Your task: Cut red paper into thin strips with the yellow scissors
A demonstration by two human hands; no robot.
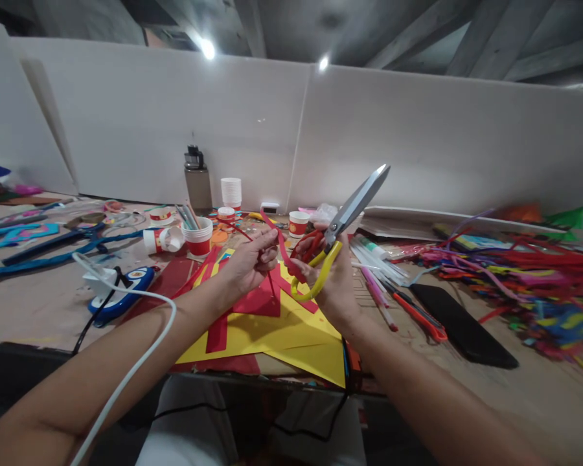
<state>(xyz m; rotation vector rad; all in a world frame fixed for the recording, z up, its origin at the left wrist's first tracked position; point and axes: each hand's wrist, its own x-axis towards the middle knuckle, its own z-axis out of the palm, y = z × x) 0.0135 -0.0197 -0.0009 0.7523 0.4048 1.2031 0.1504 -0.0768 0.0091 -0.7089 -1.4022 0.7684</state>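
Observation:
My left hand (255,262) is closed, its fingertips pinching a thin red strip that hangs and curls around it. In my right hand (337,278) are large scissors (357,202) with yellow and red handles, blades together and pointing up to the right. A wider red strip (282,249) runs between my two hands, its lower end at the fingers of my right hand. Beneath both hands lie yellow sheets (291,349) with red paper pieces (217,333) on top.
Paper cups (197,238), one holding pens, and a dark bottle (198,188) stand behind. At left are a blue-and-white power strip (121,294) and a white cable (146,356). Rightward lie markers, a red cutter (420,314), a black phone (464,325) and tangled colourful strips (534,278).

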